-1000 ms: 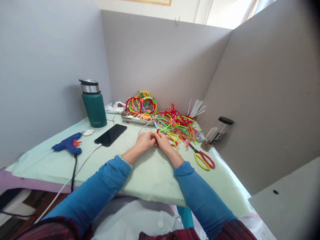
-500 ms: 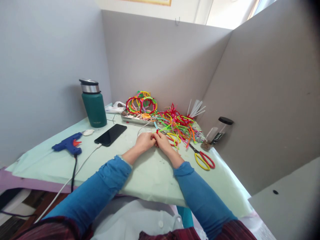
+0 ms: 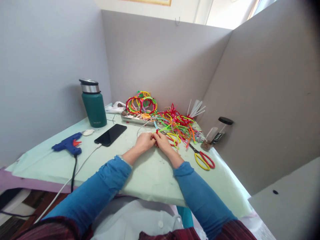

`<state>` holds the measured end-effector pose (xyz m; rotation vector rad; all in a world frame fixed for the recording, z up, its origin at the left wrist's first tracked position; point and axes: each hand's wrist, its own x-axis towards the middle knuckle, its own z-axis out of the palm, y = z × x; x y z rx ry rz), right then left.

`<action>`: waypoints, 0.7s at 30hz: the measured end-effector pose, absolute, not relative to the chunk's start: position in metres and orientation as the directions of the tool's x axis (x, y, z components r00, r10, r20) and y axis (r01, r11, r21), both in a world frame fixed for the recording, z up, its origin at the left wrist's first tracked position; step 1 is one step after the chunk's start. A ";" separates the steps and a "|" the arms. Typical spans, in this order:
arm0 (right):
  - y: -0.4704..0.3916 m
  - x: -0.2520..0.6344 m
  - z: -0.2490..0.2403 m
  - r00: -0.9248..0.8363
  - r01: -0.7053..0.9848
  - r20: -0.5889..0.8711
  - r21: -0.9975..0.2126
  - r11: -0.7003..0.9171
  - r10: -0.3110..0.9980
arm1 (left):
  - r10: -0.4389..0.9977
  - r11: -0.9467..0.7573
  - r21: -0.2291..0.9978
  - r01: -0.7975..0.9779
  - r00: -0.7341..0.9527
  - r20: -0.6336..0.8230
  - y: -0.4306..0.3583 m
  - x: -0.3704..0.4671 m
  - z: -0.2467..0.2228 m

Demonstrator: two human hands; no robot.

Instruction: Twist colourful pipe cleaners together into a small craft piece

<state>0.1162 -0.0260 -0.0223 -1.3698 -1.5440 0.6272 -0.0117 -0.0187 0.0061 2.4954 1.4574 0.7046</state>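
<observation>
My left hand (image 3: 145, 141) and my right hand (image 3: 163, 141) meet over the middle of the table, fingers closed together. Between the fingertips shows a small bit of red pipe cleaner (image 3: 157, 132), pinched by both hands; most of it is hidden. From the fingers a thin white curved strip (image 3: 142, 128) arcs to the left, and a light blue strip (image 3: 155, 125) sticks up; I cannot tell if they are joined to the red piece. Just beyond my right hand lie yellow-and-red handles (image 3: 174, 137) and a heap of coloured pipe cleaners (image 3: 178, 121).
Right of my hands lie scissors (image 3: 203, 160). A metal tray (image 3: 136, 120) bears coloured loops (image 3: 141, 104). To the left are a phone (image 3: 110, 135), a blue glue gun (image 3: 67, 145) and a green bottle (image 3: 94, 108). A clear jar (image 3: 221, 130) stands right. Grey partitions (image 3: 160, 56) enclose the table.
The white strip by my left hand has shifted very slightly. Both hands stay in the same place with their fingers together.
</observation>
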 end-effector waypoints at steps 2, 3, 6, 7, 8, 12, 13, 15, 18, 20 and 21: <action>-0.025 0.117 -0.023 0.075 0.467 0.314 -0.850 0.245 0.947 | 0.857 -0.508 0.367 0.779 0.413 0.310 -0.018 -0.012 0.006; -0.025 0.117 -0.024 0.074 0.465 0.313 -0.851 0.245 0.947 | 0.857 -0.507 0.367 0.780 0.413 0.308 -0.017 -0.012 0.005; -0.025 0.116 -0.024 0.068 0.452 0.307 -0.858 0.245 0.949 | 0.857 -0.508 0.367 0.780 0.415 0.305 -0.016 -0.011 0.004; -0.025 0.116 -0.024 0.068 0.448 0.304 -0.861 0.243 0.950 | 0.855 -0.511 0.367 0.777 0.417 0.308 -0.016 -0.011 0.004; -0.025 0.116 -0.024 0.068 0.446 0.301 -0.862 0.241 0.951 | 0.853 -0.514 0.369 0.774 0.419 0.311 -0.016 -0.011 0.003; -0.025 0.117 -0.024 0.069 0.452 0.304 -0.859 0.242 0.950 | 0.854 -0.515 0.386 0.765 0.418 0.310 -0.016 -0.011 0.005; -0.024 0.117 -0.025 0.069 0.455 0.307 -0.856 0.244 0.949 | 0.854 -0.515 0.391 0.763 0.418 0.310 -0.017 -0.011 0.005; -0.023 0.117 -0.026 0.069 0.460 0.307 -0.854 0.243 0.949 | 0.855 -0.514 0.399 0.759 0.418 0.307 -0.017 -0.011 0.006; -0.022 0.118 -0.027 0.063 0.461 0.308 -0.853 0.246 0.949 | 0.861 -0.507 0.416 0.755 0.416 0.294 -0.017 -0.010 0.006; -0.022 0.118 -0.027 0.059 0.459 0.308 -0.853 0.248 0.950 | 0.861 -0.506 0.424 0.751 0.418 0.289 -0.017 -0.010 0.006; -0.022 0.118 -0.027 0.058 0.459 0.305 -0.854 0.246 0.951 | 0.861 -0.508 0.427 0.749 0.419 0.290 -0.017 -0.010 0.005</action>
